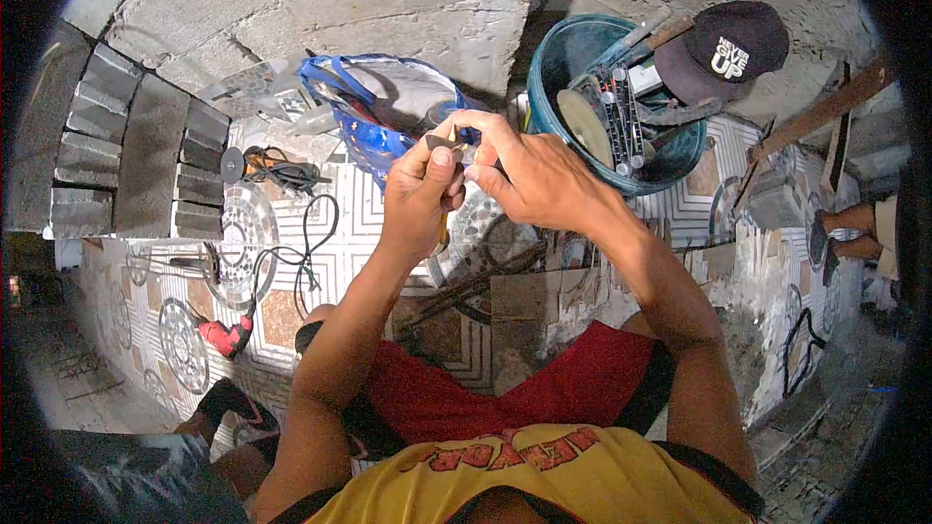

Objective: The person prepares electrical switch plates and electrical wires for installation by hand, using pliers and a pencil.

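Close together in the middle of the head view, my left hand (pixel 425 189) and my right hand (pixel 534 175) are both closed, with their fingertips meeting. A thin yellow stick (pixel 444 229), pencil-like, shows below my left hand, and a pale tip shows between the fingers above. A small grey flat piece (pixel 440 143) lies at my left thumb. What my right fingers pinch is mostly hidden. Just behind my hands stands an open blue bag (pixel 374 144) with things inside.
A teal bucket (pixel 553 53) holds several tools and a dark cap (pixel 733 50). Concrete blocks (pixel 150 150) are stacked at left. A grinder (pixel 262 163) and a red power tool (pixel 228 335) with cords lie on the tiles. Other people's legs show at lower left and far right.
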Demonstrator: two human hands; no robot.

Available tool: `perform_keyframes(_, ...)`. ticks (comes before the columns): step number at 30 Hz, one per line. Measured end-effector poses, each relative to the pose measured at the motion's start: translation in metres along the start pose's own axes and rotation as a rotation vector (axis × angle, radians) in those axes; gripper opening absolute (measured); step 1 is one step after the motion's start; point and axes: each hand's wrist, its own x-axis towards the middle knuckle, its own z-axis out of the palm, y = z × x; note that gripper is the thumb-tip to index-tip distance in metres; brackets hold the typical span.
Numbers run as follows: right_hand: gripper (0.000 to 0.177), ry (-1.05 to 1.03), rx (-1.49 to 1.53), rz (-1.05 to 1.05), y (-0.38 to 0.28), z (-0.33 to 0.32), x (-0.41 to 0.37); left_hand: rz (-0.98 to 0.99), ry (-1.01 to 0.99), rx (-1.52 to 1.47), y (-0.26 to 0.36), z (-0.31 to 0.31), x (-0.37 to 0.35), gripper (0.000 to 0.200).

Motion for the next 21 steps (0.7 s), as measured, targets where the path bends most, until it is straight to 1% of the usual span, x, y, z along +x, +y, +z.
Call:
perform_keyframes(2,0.036,0.015,-0.027,-0.016,0.003,0.002,0.000,-0.050,-0.011,0.025,0.002,-0.002,-0.001,0.040)
perform_keyframes(4,0.037,0.087,-0.140,-0.063,0.009,0.008,0.002,-0.084,0.005,0.042,-0.001,-0.007,-0.002,0.038)
perform_keyframes(5,0.037,0.087,-0.140,-0.060,0.009,0.008,0.001,-0.119,0.019,0.061,-0.002,-0.007,-0.002,0.036)
perform_keyframes(6,0.036,0.042,-0.093,-0.029,0.007,0.005,0.002,-0.121,0.017,0.060,-0.003,-0.006,-0.002,0.036)
perform_keyframes(7,0.036,-0.004,-0.046,-0.001,0.006,0.003,0.003,-0.077,0.036,0.070,-0.001,-0.001,-0.001,0.032)
perform_keyframes(8,0.036,-0.004,-0.046,-0.002,0.004,0.002,0.003,-0.034,0.056,0.081,0.000,0.000,-0.001,0.030)
perform_keyframes(10,0.034,-0.064,-0.045,0.081,0.003,0.001,0.001,-0.026,0.031,0.082,-0.001,-0.005,0.001,0.029)
perform_keyframes(11,0.034,-0.066,-0.043,0.082,0.003,0.002,0.001,-0.020,0.007,0.079,-0.002,-0.006,0.002,0.029)
perform_keyframes(12,0.034,-0.031,-0.043,0.031,0.004,0.003,0.002,-0.022,0.010,0.078,-0.003,-0.006,0.001,0.029)
perform_keyframes(13,0.035,0.006,-0.044,-0.020,0.006,0.005,0.002,-0.018,0.044,0.112,-0.004,-0.006,0.001,0.029)
perform_keyframes(14,0.035,0.005,-0.043,-0.018,0.009,0.007,0.002,-0.014,0.077,0.146,-0.005,-0.006,0.000,0.029)
perform_keyframes(16,0.039,0.082,-0.137,-0.103,0.017,0.013,0.002,-0.036,0.061,0.133,-0.006,-0.010,0.000,0.028)
perform_keyframes(18,0.038,0.059,-0.099,-0.068,0.016,0.012,0.002,-0.055,0.046,0.121,-0.007,-0.011,0.002,0.028)
perform_keyframes(21,0.036,0.003,-0.034,0.003,0.007,0.006,0.003,-0.003,0.090,0.203,-0.007,-0.005,0.004,0.029)
